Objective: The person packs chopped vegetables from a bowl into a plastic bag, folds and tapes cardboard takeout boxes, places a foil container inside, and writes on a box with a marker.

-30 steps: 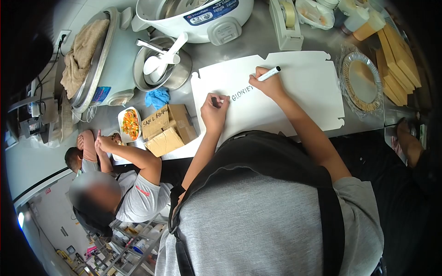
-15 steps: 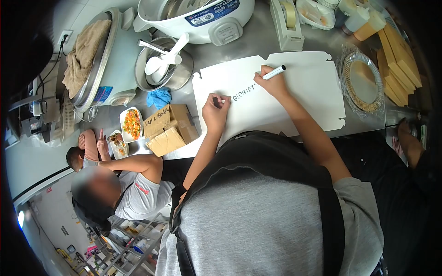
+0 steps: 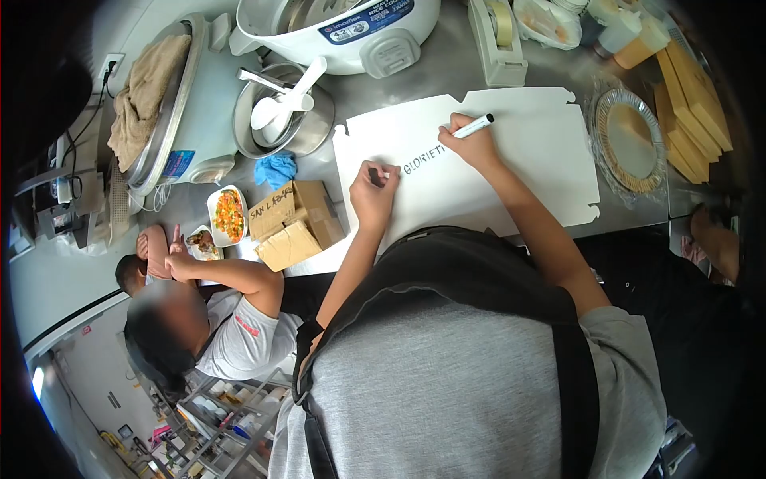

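A flat white cardboard sheet (image 3: 511, 184) with notched edges lies on the metal table. Dark hand-drawn letters reading "GLORIET" and a further stroke run across its upper left part. My right hand (image 3: 471, 142) is closed around a white marker (image 3: 476, 126), its dark end pointing up and right, and rests beside the last letters. At the sheet's left side my left hand (image 3: 373, 190) has its fingers curled round a small dark-and-white item, apparently a pen cap, just left of the first letter.
Left of the sheet are a cardboard box (image 3: 295, 219), a blue cloth (image 3: 274, 168), food trays (image 3: 229, 215) and a metal pot (image 3: 315, 128). Behind stand a rice cooker (image 3: 343, 40) and tape dispenser (image 3: 503, 60). Wrapped plates (image 3: 630, 140) lie right. A co-worker (image 3: 239, 335) sits left.
My right hand has shifted slightly right with the marker, and more lettering shows beside it. My left hand has barely moved. The co-worker's hands have moved near the food tray.
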A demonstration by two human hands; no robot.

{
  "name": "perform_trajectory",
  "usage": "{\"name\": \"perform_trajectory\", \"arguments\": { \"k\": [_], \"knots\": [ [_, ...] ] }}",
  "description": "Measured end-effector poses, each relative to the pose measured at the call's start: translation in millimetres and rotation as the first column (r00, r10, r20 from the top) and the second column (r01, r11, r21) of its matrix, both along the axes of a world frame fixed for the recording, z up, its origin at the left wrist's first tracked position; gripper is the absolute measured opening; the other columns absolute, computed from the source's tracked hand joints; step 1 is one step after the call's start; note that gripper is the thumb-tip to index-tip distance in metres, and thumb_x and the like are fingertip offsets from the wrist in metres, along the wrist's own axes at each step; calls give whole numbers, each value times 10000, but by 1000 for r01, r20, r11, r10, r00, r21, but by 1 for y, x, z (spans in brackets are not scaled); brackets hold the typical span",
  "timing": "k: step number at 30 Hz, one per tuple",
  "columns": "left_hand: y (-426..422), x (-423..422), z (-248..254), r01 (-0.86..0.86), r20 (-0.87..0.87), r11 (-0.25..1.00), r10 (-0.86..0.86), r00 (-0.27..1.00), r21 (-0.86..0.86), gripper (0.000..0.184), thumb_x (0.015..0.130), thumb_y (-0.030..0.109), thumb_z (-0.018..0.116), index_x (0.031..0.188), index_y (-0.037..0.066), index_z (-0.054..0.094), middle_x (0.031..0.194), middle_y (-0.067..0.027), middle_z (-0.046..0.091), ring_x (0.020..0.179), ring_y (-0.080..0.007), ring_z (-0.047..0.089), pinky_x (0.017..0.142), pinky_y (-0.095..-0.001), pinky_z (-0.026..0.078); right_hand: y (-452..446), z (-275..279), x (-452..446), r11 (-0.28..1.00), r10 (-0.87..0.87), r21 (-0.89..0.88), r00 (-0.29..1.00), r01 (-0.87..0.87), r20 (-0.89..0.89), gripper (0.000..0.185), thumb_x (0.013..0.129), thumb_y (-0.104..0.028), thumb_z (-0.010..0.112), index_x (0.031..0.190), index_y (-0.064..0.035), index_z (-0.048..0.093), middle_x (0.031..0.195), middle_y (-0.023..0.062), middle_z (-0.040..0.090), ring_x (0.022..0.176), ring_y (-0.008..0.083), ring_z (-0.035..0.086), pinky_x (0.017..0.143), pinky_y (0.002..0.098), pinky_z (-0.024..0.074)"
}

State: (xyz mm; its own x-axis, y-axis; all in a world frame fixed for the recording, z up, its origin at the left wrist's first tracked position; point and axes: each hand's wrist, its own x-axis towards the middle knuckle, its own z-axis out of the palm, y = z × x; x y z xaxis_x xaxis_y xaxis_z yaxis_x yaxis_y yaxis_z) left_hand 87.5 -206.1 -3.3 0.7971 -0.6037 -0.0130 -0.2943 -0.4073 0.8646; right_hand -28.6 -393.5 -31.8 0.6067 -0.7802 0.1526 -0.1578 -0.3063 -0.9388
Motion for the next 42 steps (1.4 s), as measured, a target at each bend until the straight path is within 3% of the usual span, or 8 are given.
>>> {"name": "perform_trajectory", "arguments": {
  "k": [2,8,11,17,26,35,38,42],
  "knots": [
    [1,1,-3,-1,2,1000,1,1000,-9,285,774,110,736,722,64,460,711,-13,673,559,-78,485,549,-239,427,-1,-3,1,999,-15,-45,1000,15,-12,294,708,-104,664,571,-44,410,490,31,396,466,118,370,442,330,305],
    [1,1,-3,3,22,1000,-3,1000,-1,286,777,109,734,723,61,457,708,-14,675,558,-82,486,550,-237,428,-5,3,-5,963,-43,267,999,48,-25,300,717,-113,661,578,-43,404,495,40,393,474,126,352,449,333,301],
    [0,0,1,9,27,1000,-9,1000,7,287,776,108,734,722,60,456,719,-17,681,558,-83,489,550,-238,429,-10,-16,-4,998,-24,54,999,25,-29,309,708,-121,665,573,-41,399,497,48,400,466,137,370,453,334,313],
    [0,1,-1,9,16,1000,-9,1000,0,282,777,108,732,722,62,459,723,-23,683,558,-85,496,555,-241,435,-8,-2,-5,996,12,-89,997,-19,-70,322,710,-143,673,576,-40,400,498,48,386,472,144,350,459,336,307],
    [0,0,2,-2,11,1000,2,1000,24,283,772,113,737,724,60,463,721,-25,681,563,-86,502,559,-240,439,-5,-7,-3,996,-68,54,998,68,11,296,691,-97,651,576,-37,385,499,65,375,469,175,332,458,344,306],
    [0,2,-2,4,13,1000,-4,1000,5,293,771,115,739,725,62,454,723,-18,679,553,-87,487,548,-241,429,-9,0,-6,997,5,-82,999,-9,-51,297,700,-100,654,583,-34,388,503,57,394,468,168,335,458,343,312],
    [2,3,-6,13,11,1000,-13,1000,-3,296,771,121,739,723,63,453,726,-18,680,552,-88,489,549,-243,430,-6,-5,-4,996,-13,87,1000,11,17,300,706,-96,651,582,-40,384,502,46,387,471,152,341,460,338,313],
    [1,1,-1,13,32,1000,-14,999,20,294,775,129,736,726,63,454,720,-16,677,555,-87,498,553,-246,434,-7,-4,-5,999,14,-33,999,-15,-30,301,717,-90,646,584,-48,379,499,43,380,481,123,343,455,326,302]
  ]
}}
